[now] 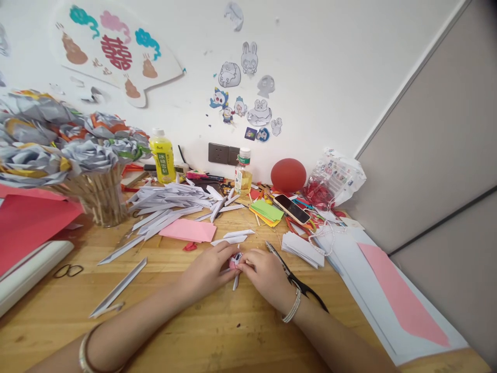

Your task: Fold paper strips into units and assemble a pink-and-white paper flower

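Observation:
My left hand [207, 270] pinches a small folded paper piece [234, 260], pink and white with dark marks. From the other side, the closed fingertips of my right hand [267, 273] grip the same piece, hiding part of it. A narrow white paper end [236, 282] sticks out below the fingers. Black-handled scissors [306, 289] lie beside my right wrist, their blades pointing away from me. Just beyond my left hand are folded white paper strips [235, 237] and a scrap of red paper [190, 247].
A heap of folded white strips [171, 199] lies behind a pink paper stack [188, 230]. Paper flowers [93, 155] stand in a container at left. Farther back are a yellow bottle [163, 158], a second bottle [243, 176] and a phone [292, 208]. White cards [303, 249] lie to the right.

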Demonstrator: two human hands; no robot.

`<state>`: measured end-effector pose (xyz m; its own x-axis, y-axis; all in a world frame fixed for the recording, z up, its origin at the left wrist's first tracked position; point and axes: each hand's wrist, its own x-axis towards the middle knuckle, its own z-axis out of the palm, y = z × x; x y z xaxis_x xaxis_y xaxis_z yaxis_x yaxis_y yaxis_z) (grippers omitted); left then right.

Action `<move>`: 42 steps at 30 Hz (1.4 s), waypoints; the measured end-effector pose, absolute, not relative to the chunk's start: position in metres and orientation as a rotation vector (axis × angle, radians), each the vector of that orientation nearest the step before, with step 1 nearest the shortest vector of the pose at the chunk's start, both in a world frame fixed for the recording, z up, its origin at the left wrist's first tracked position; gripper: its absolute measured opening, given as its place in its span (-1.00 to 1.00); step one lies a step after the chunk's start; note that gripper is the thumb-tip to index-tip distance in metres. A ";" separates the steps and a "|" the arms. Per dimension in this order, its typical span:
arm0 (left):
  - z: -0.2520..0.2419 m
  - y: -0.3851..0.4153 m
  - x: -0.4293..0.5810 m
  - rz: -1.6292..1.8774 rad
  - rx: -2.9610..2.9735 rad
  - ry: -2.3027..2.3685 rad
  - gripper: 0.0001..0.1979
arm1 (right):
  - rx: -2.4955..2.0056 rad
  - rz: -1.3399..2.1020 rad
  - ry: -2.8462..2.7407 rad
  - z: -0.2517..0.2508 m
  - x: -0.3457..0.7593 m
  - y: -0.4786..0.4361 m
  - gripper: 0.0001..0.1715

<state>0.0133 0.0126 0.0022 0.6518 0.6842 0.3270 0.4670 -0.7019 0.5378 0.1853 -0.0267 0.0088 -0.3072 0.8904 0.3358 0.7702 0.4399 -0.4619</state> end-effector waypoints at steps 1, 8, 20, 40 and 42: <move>0.002 0.012 0.013 0.731 2.461 0.902 -0.70 | -1.389 0.280 -2.150 0.008 0.185 -0.027 -0.83; 0.005 0.012 0.014 0.707 2.468 0.904 -0.68 | -1.381 0.232 -2.139 0.007 0.185 -0.026 -0.85; 0.007 0.010 0.014 0.663 2.492 0.938 -0.71 | -1.396 0.348 -2.223 0.019 0.191 -0.027 -0.91; 0.008 0.008 0.015 0.630 2.519 0.964 -0.70 | -1.525 0.452 -2.091 0.023 0.184 -0.028 -0.88; 0.009 0.008 0.015 0.618 2.519 0.959 -0.70 | -1.518 0.464 -2.092 0.023 0.184 -0.028 -0.89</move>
